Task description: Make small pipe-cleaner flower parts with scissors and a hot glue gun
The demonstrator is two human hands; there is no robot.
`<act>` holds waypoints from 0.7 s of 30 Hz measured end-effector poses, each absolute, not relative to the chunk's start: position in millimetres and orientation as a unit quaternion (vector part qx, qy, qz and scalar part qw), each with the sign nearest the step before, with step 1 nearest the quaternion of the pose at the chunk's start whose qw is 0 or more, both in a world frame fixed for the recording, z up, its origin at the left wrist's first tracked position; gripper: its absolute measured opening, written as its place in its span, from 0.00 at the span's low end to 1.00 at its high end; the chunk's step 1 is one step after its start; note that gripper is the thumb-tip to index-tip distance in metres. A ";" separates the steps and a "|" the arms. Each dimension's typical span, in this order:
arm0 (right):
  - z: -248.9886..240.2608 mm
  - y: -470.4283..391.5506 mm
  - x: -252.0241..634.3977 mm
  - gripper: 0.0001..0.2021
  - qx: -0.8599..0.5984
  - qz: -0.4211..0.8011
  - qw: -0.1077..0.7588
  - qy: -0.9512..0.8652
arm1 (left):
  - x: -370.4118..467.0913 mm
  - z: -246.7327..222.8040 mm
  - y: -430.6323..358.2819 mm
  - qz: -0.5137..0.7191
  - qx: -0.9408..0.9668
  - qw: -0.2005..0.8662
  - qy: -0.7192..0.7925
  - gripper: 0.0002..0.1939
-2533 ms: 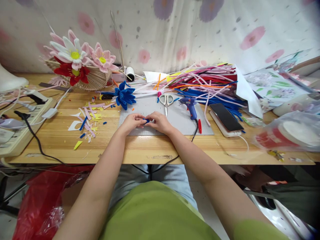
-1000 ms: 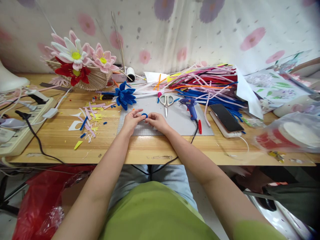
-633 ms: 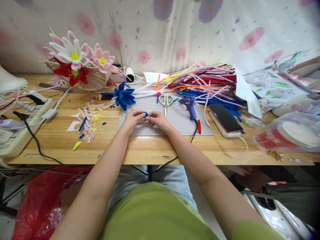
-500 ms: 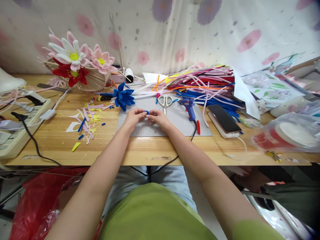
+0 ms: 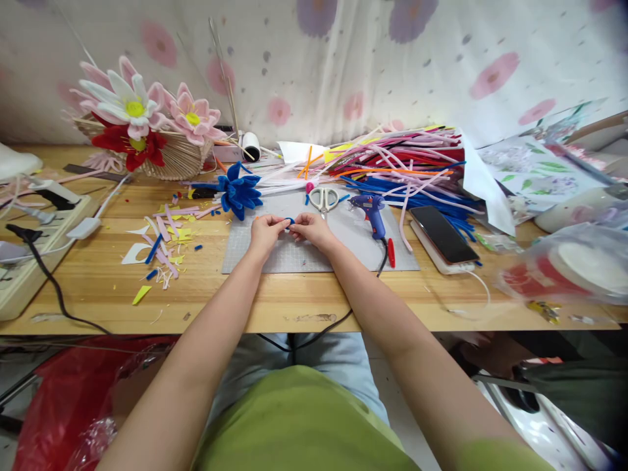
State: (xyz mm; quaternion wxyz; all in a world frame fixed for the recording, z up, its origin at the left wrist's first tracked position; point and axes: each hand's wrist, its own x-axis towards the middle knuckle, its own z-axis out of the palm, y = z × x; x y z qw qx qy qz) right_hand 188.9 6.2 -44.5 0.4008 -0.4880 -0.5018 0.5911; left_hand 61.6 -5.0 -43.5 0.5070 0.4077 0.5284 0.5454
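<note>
Between my fingertips is a short curved piece of blue pipe cleaner. My left hand pinches its left end, and my right hand pinches the other. Both hands are just above the grey cutting mat. A blue pipe-cleaner flower lies up and left of my left hand. Beyond my right hand are white-handled scissors, their blades partly hidden by it. A blue glue gun rests on the mat to the right.
Pipe-cleaner bundles lie at the back. Yellow, pink and blue scraps are scattered left. A flower-covered fan and a power strip stand further left. A phone and a bagged cup sit right.
The view has shifted slightly. Both hands still pinch the blue piece over the mat, with only small finger movement.
</note>
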 end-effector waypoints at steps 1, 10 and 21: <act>-44.5 6.1 188.7 0.09 -0.495 0.588 0.401 -0.499 | 62.2 -43.1 -5.5 0.549 0.405 0.511 0.523 0.13; -36.8 1.2 196.2 0.07 -0.463 0.623 0.393 -0.493 | 54.3 -38.8 -9.8 0.506 0.439 0.576 0.469 0.17; -42.1 -1.6 202.5 0.11 -0.410 0.633 0.347 -0.557 | 47.2 -40.6 -13.9 0.484 0.481 0.551 0.480 0.14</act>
